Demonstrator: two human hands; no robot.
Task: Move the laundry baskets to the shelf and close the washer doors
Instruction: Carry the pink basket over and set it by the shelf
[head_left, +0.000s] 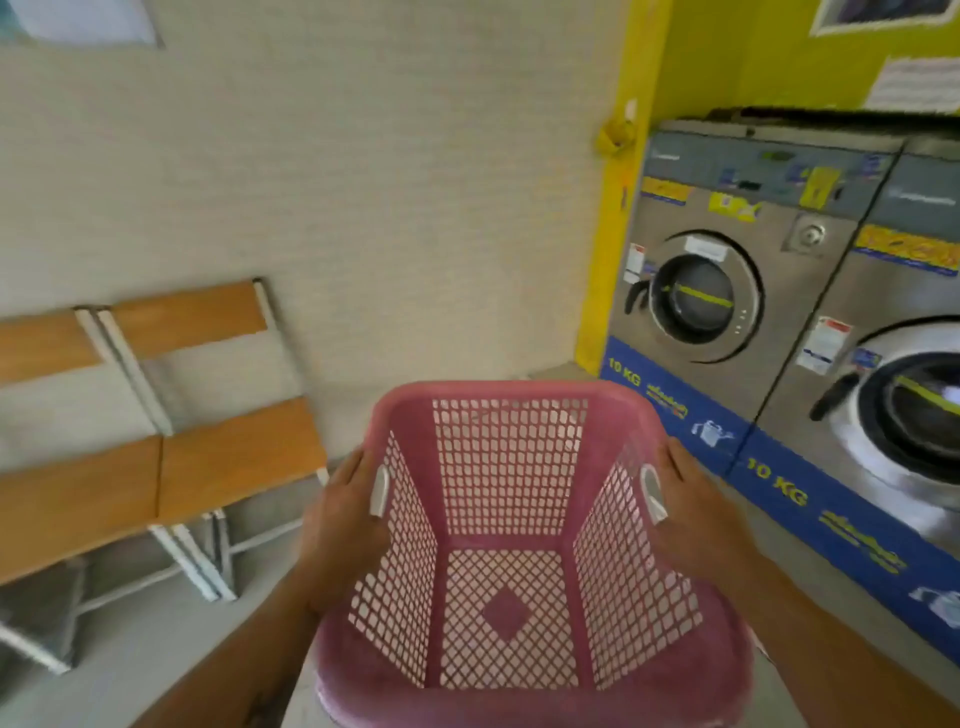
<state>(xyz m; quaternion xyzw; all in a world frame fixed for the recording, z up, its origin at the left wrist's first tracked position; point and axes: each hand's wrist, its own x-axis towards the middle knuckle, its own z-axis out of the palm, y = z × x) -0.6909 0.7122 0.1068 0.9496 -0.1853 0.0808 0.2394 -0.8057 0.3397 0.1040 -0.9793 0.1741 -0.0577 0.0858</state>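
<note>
Pink laundry basket (506, 545), empty, held at the bottom centre of the head view, open mouth up, mesh walls and floor plainly seen through. Gripped on both sides: left hand (343, 525) clasped flat against the left wall beside a white handle insert (379, 491), right hand (685, 512) clasped against the right wall beside the matching white insert (653, 493), fingers wrapped outside the rim, forearms reaching in from the lower corners. Just beyond on the left, two wooden-slat chairs (171, 415) with white metal frames, set side by side against the pale wall (363, 182), above grey floor (156, 649). To the right, near washer (883, 415) and farther washer (727, 291), steel-fronted, blue bands marked 10 KG along their bases, round doors seemingly closed, though blurred. Behind them, yellow wall (727, 57) with paper notices (914, 83). Between basket and washers, bare floor only.
</note>
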